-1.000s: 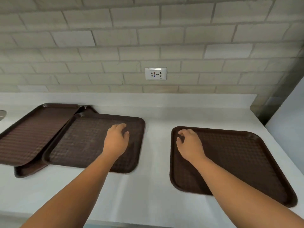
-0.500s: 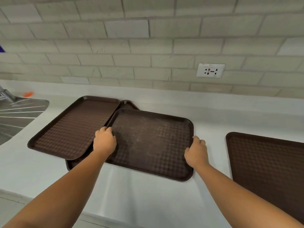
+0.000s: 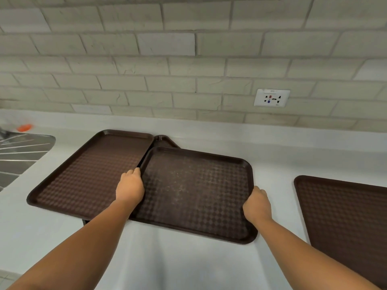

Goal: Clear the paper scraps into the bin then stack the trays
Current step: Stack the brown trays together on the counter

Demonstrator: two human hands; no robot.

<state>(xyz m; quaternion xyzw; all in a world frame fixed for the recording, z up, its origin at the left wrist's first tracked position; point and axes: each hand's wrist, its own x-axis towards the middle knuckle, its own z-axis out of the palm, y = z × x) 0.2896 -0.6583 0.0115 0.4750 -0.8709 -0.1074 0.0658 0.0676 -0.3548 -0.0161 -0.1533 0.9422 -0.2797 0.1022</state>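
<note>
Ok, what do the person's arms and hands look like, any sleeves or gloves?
Both forearms are bare to the frame edge, no sleeves. The left hand and right hand wear no gloves; no watch or wristband shows. Fingertips are hidden at the rim of the dark brown textured plastic tray, so rings cannot be ruled out.

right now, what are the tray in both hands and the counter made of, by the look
The middle tray: probably moulded plastic, matte dark brown; the woven embossed pattern, rounded raised rim and pale scuffs suggest it. The counter: smooth white, slightly glossy, perhaps laminate or solid surface; soft reflections, the look leaves it open.
</note>
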